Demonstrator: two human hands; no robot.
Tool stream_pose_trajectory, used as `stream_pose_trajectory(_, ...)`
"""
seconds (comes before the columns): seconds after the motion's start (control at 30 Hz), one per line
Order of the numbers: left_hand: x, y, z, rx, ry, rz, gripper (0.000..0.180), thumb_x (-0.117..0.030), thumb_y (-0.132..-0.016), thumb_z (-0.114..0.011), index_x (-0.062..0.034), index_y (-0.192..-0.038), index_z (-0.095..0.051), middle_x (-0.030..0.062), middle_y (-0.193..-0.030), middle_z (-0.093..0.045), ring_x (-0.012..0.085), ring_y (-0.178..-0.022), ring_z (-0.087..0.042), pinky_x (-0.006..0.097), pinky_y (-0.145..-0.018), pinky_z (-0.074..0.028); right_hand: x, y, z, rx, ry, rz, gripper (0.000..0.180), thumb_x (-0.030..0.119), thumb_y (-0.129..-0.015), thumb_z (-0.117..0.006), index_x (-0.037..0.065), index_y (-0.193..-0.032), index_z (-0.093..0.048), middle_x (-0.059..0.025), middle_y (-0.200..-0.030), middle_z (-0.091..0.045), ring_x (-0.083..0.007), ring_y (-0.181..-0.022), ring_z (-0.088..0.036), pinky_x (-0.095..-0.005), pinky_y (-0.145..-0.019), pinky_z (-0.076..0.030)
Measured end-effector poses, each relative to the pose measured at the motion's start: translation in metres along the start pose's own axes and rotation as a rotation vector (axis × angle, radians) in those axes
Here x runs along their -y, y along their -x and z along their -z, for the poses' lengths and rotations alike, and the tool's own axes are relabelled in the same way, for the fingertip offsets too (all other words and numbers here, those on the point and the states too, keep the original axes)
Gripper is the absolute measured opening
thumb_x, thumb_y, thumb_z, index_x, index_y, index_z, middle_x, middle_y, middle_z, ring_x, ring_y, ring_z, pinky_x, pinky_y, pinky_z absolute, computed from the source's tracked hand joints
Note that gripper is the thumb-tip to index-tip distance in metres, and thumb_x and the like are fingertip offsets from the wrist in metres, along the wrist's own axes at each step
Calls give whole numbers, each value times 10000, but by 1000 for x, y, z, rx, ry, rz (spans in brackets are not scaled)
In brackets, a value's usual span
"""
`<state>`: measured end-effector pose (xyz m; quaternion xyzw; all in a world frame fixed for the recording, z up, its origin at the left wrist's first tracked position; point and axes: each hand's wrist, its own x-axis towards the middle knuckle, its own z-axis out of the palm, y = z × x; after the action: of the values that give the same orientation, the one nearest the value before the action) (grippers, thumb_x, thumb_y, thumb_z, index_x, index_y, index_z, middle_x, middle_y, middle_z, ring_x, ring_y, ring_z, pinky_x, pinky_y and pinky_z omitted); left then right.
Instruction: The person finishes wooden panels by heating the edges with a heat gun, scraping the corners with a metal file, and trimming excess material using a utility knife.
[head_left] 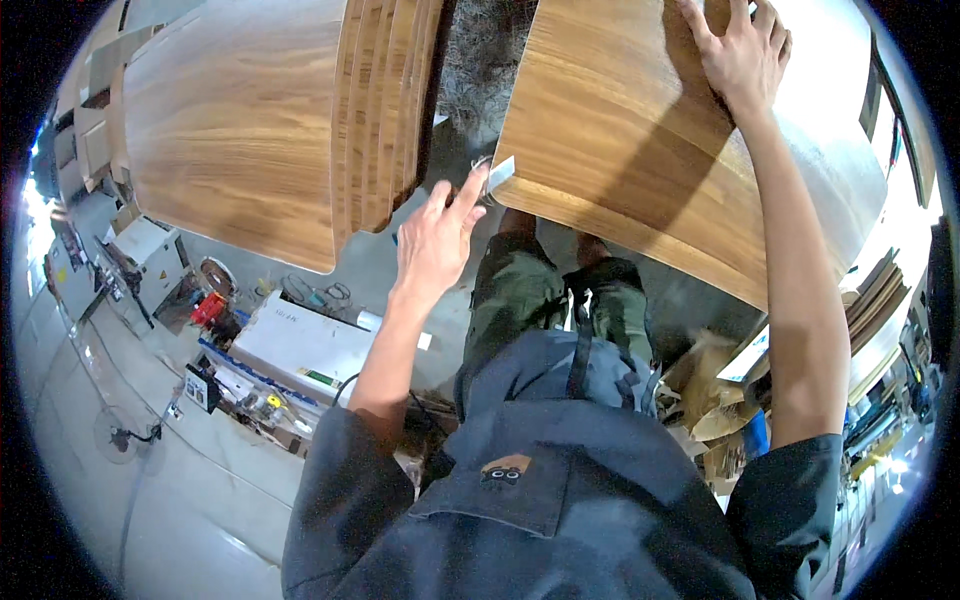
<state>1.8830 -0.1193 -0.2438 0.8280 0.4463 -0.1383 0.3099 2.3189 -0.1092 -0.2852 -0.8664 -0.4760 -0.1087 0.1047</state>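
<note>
A wood-grain board with rounded edges lies in front of me to the right. My right hand rests palm down on its far part, fingers spread, holding nothing. At the board's near left corner is a small pale flat strip. The index fingertip of my left hand is at that strip's end, with a thin shiny bit beside it. The left fingers are apart; the thumb does not pinch the strip. Whether the strip sticks to the finger or to the board is unclear.
To the left stands a stack of similar wood-grain boards, separated from the right board by a narrow gap. Below it are a white box-like surface, a red object and cables. Cardboard and crumpled brown paper lie beside my right leg.
</note>
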Motion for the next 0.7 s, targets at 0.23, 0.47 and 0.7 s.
stream_pose_trajectory(0.23,-4,-53,29,-79,13,-118,470,-401,-1145,-509,-324,-1608,-527,200,-1185,-638,473,-932,-681,548,-779,-588,0,1,0,5,-6,5,752,531,-987,-705,122,-1583,-498,-192,-1505,-516,-432,-1357,-477,-557,-1185,-382)
stream_pose_trajectory(0.47,9,-21,16,0,-1,-173,512,-320,-1099,-605,-277,-1605,-536,173,-1017,-573,406,-814,-676,520,-696,-564,1,-1,8,-10,-59,-2,752,535,-972,-726,123,-1565,-516,-203,-1482,-523,-443,-1344,-479,-548,-1178,-399)
stream_pose_trajectory(0.7,-10,-64,39,59,-8,-140,496,-408,-1159,-463,-284,-1638,-483,205,-1152,-617,472,-937,-683,562,-772,-581,2,-4,10,14,-11,15,770,525,-969,-727,103,-1572,-500,-198,-1488,-508,-430,-1378,-467,-559,-1204,-362)
